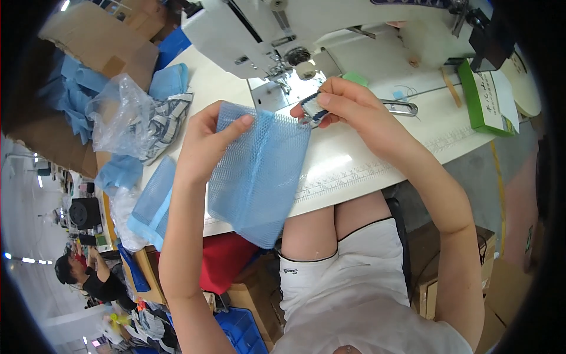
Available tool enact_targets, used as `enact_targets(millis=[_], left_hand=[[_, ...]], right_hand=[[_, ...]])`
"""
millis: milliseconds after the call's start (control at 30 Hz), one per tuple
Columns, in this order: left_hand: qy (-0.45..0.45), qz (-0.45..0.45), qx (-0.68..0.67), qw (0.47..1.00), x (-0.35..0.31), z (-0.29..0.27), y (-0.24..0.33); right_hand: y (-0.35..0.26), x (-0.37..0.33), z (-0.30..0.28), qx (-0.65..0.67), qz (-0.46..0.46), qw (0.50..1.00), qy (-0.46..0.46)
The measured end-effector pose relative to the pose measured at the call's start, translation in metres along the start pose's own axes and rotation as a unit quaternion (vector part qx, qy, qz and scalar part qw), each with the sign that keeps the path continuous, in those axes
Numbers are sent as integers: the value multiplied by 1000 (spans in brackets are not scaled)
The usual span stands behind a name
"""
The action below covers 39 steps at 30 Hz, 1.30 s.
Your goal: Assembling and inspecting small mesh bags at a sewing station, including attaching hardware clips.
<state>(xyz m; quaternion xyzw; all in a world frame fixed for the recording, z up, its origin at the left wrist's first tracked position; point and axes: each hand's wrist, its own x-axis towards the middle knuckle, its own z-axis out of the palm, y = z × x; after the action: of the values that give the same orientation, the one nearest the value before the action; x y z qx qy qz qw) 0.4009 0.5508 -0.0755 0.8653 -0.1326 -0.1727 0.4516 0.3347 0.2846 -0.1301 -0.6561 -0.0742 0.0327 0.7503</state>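
Note:
My left hand (205, 141) grips the upper left corner of a light blue mesh piece (256, 177) between thumb and fingers. The mesh has a seam down its middle and hangs over the table's front edge. To the right, my right hand (354, 109) pinches a short folded webbing strap (314, 107), white with dark edges, close to the mesh's upper right corner. A small shiny piece shows at the strap's lower end; its kind is unclear. Just beyond both hands is the needle area of a white sewing machine (221, 38).
Metal thread snips (401, 108) and a green-and-white box (486, 100) lie on the right of the table (354, 171). At left are striped straps (168, 121) in a clear plastic bag (121, 121), more blue mesh (154, 200) and a cardboard box (97, 38). Another person (97, 280) sits far left.

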Motion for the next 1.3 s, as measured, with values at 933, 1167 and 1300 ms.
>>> enact_targets(millis=[933,1167,1300], left_hand=[[236,145,-307,911,-137,1,-3],[236,151,-313,907,-149,2,-2],[257,137,-329,898,-155,-2,-9]], right_hand=[[-47,-62,68,142,69,985,-68],[-48,-64,79,126,-7,989,-82],[-48,-67,81,115,-72,989,-60]])
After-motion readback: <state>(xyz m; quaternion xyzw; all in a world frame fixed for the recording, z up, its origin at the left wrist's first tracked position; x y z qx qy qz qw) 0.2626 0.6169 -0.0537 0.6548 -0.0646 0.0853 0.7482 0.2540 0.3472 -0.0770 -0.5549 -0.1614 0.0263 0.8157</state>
